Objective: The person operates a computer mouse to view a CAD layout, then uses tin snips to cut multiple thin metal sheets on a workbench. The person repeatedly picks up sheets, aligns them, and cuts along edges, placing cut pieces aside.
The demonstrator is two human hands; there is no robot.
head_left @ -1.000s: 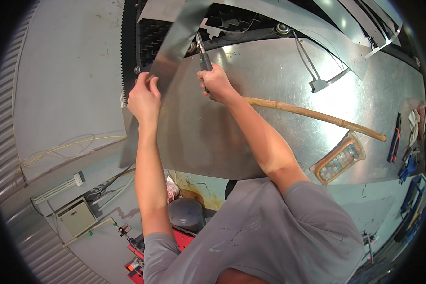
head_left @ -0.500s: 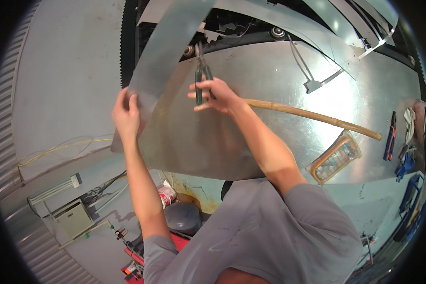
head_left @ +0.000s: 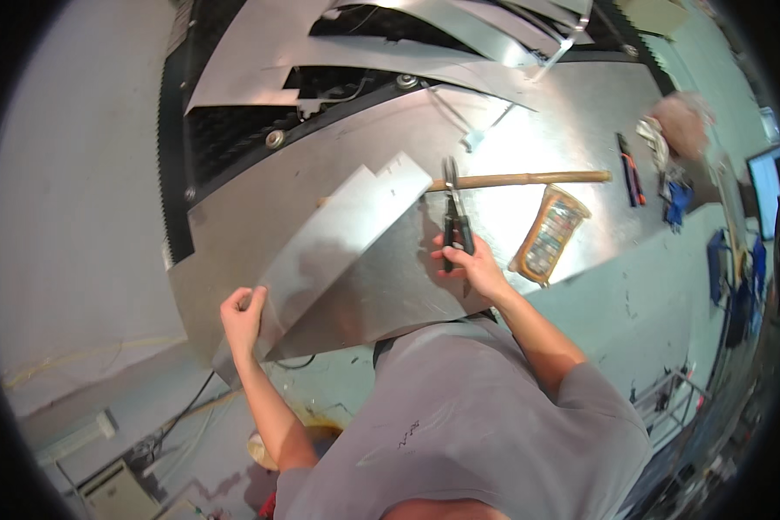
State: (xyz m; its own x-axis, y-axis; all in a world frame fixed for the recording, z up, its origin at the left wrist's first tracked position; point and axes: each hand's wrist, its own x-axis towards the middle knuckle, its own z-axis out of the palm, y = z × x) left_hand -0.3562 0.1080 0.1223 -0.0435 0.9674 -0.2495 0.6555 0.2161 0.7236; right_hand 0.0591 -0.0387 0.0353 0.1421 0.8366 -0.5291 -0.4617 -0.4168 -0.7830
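Observation:
My left hand (head_left: 243, 319) is closed on the near left end of a long, thin sheet-metal strip (head_left: 322, 232), thumb on its face. The strip slants up and away to the right above the metal-topped table (head_left: 390, 293), and its far end has a stepped notch. In my right hand (head_left: 475, 267) is a pair of metal snips (head_left: 456, 217) with dark handles, fingers around the handles and silver blades pointing away from me. Just beyond the snips lies a bamboo stick (head_left: 529, 179), partly covered by the strip. A clear pouch with a yellow-brown edge (head_left: 549, 236) sits right of my right hand.
Cut sheet-metal pieces (head_left: 260, 74) lie on a dark bed with toothed edges at the back. Black-and-orange hand tools (head_left: 631, 171), a blue-handled tool (head_left: 678, 205) and a whitish cloth (head_left: 653, 139) are at the table's right end. A grey wall (head_left: 78, 217) stands at the left.
The strip's far end has come down and toward me, over the bamboo stick. My right hand has moved right with the snips, away from the strip. The whole view has shifted.

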